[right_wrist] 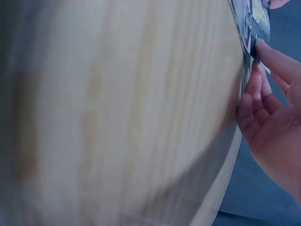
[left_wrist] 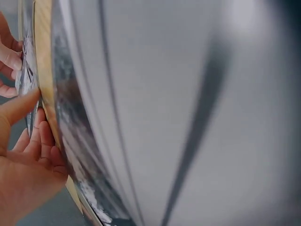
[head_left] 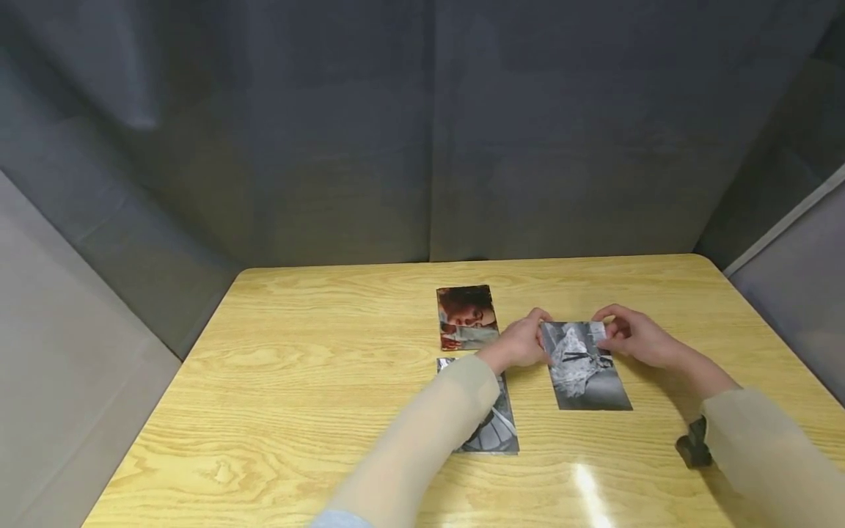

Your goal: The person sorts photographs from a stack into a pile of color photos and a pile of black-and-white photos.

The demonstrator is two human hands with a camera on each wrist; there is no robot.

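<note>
A black-and-white photograph (head_left: pixel 584 367) lay flat on the right half of the wooden table (head_left: pixel 297 381), its long side running toward the person, with both hands at its far end. The left hand (head_left: pixel 524 341) gripped the far left corner, fingers curled at the edge; in the left wrist view the thumb (left_wrist: pixel 21 106) pressed against the print's edge. The right hand (head_left: pixel 634 337) pinched the far right corner between thumb and fingers, and the right wrist view showed a fingertip (right_wrist: pixel 273 59) laid on the print's face. To the left, near the photograph but apart from it, a colour photograph (head_left: pixel 466 317) with reddish tones lay farther back on the table. Nearer the person, a second grey photograph (head_left: pixel 495 425) lay partly covered by the left forearm in its pale sleeve (head_left: pixel 429 433). A small dark object (head_left: pixel 693 444) sat by the right sleeve; what it was could not be told. Grey fabric panels (head_left: pixel 422 132) enclosed the table on three sides.
</note>
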